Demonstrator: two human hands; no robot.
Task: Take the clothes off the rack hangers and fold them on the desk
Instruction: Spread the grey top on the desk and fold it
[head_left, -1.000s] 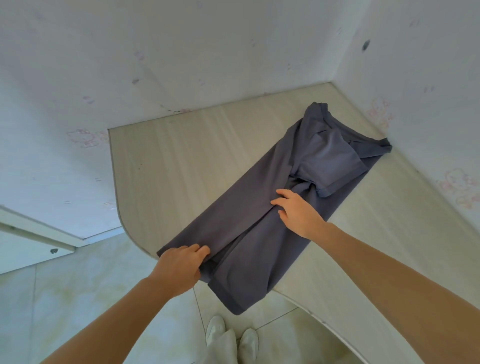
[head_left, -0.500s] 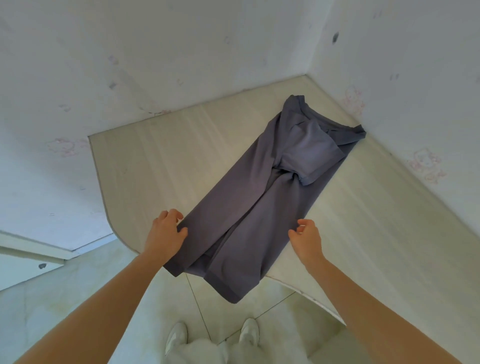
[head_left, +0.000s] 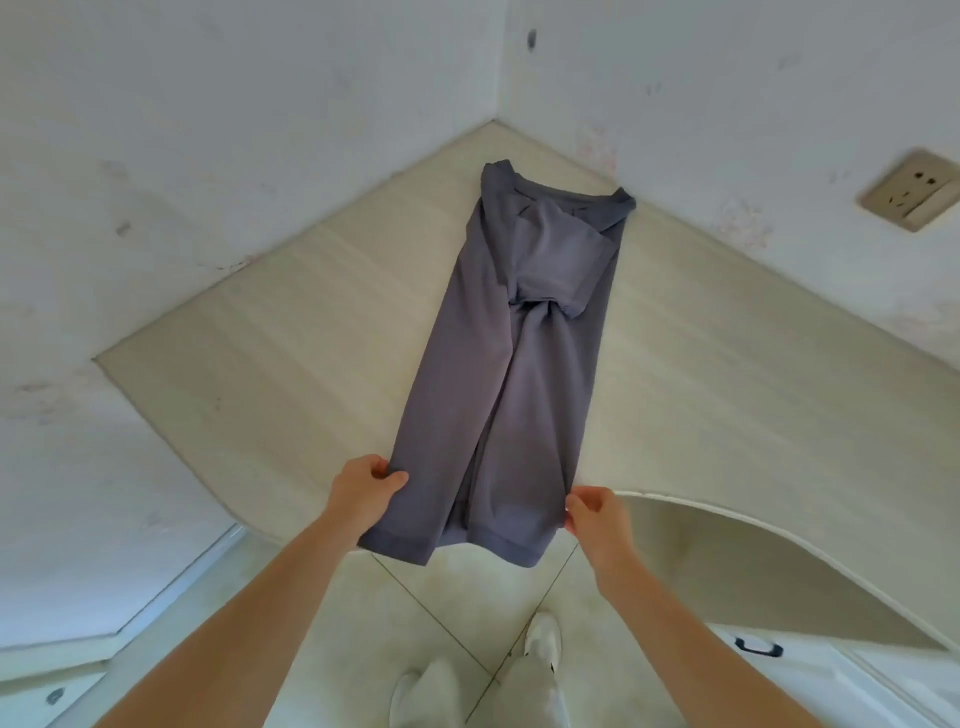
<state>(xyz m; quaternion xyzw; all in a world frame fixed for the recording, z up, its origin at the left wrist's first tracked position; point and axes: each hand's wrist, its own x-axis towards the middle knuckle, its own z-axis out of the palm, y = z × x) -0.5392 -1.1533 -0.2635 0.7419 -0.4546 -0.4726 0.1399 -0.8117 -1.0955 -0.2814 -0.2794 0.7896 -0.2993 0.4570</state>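
Observation:
A grey polo shirt (head_left: 514, 364) lies lengthwise on the pale wooden corner desk (head_left: 291, 353), both sides folded in to a long strip, collar toward the wall corner. Its hem hangs over the desk's curved front edge. My left hand (head_left: 366, 491) pinches the strip's left edge near the hem. On the opposite side my right hand (head_left: 592, 512) pinches the right edge near the hem. No rack or hangers are in view.
White walls meet behind the desk, with a wall socket (head_left: 911, 189) on the right wall. A white drawer with a dark handle (head_left: 758, 647) sits under the desk at right. My feet in white shoes (head_left: 540, 642) stand on the tiled floor.
My right hand left the middle of the shirt and came down to the right edge near the hem. My left hand shifted along the left edge. The view turned so the shirt points straight away.

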